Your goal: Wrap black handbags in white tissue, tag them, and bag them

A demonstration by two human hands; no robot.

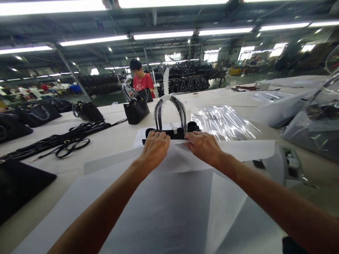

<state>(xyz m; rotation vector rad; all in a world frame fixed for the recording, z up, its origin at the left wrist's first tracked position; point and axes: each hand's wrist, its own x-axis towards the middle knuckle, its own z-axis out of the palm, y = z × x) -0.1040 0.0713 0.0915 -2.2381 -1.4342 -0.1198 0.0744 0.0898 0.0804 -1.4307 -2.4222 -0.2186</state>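
Straight ahead, a black handbag (192, 127) sits on the table, its two handles (182, 111) standing up in clear plastic wrap. A white tag strip (166, 83) rises above them. My left hand (155, 147) is closed at the bag's near edge, fingers curled over the rim of a large white paper sheet (169, 197). On the other side of the handles, my right hand (202, 146) pinches the same paper edge close to the handle base. The sheet spreads from the bag toward me beneath both forearms. My hands and the paper hide most of the bag's body.
Black straps (71, 135) lie in a heap at left, near several black bags (90, 111). Clear plastic sheets (225, 121) lie right of the handbag. A plastic-wrapped bundle (315, 120) stands far right. Across the table a person in red (143, 83) handles another black bag (137, 111).
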